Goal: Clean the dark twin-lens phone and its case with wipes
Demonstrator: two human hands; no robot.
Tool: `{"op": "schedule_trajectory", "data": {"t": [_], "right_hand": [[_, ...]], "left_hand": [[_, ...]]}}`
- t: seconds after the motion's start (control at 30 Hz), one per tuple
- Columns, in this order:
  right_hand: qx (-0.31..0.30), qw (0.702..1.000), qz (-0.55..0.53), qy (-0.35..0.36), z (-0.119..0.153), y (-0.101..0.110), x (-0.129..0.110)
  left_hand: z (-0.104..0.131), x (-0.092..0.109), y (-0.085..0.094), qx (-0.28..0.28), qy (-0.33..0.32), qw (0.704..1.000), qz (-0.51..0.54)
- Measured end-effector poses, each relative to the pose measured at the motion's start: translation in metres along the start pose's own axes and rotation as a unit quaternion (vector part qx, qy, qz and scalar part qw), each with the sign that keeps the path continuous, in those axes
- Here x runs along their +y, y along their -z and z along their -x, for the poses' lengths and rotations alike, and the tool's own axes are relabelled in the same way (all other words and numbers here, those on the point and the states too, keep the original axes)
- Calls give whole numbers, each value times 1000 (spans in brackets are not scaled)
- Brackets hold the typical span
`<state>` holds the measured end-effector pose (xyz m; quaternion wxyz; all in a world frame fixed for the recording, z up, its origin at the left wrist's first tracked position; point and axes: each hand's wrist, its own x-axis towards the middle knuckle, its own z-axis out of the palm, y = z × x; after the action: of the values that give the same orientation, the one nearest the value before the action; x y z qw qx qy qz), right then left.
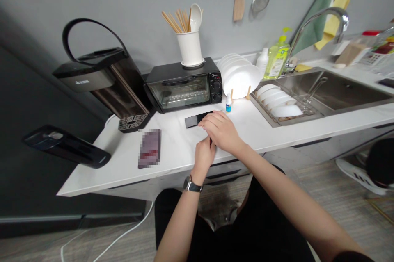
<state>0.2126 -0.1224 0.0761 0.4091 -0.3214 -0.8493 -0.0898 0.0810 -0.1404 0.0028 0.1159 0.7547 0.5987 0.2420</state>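
My left hand (205, 156), with a watch (193, 185) on its wrist, is closed over the front of the counter. A sliver of something dark shows at its fingers, too small to name. Just above it, my right hand (221, 131) curls with its fingers together, touching the left fingertips; whatever lies under its palm is hidden. Beside the right fingertips lies a flat black rectangular object (192, 121), partly covered by that hand. A small white bottle with a blue label (228, 103) stands a little beyond my right hand.
A black toaster oven (184, 92) bears a white utensil holder (189, 48). Plates (241, 79) stand in a rack beside the sink (347, 89). To the left are a drink machine (113, 85), a blurred-out dark phone-like object (150, 148) and a tilted black cylinder (76, 151).
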Motion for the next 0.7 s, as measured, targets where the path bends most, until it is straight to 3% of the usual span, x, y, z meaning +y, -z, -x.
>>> {"op": "schedule_trajectory", "data": {"t": [0.2,0.27,0.5,0.63,0.7], "right_hand": [[63,979,-49,-188,1,5,11],[67,973,-61,-211,2,4,11],[43,998,13,-54,-1,-6,-9],[22,999,11,-29,-5,-10,-13],[22,998,13,-53,-6,-7,-10]], "left_hand": [[-1,3,0,17,-16,999,31],[-1,3,0,17,-17,999,34],[0,-4,-4,2,-13,1000,3],[0,-5,-3,-2,-10,1000,6],[0,-3,-1,-2,-4,1000,13]]}}
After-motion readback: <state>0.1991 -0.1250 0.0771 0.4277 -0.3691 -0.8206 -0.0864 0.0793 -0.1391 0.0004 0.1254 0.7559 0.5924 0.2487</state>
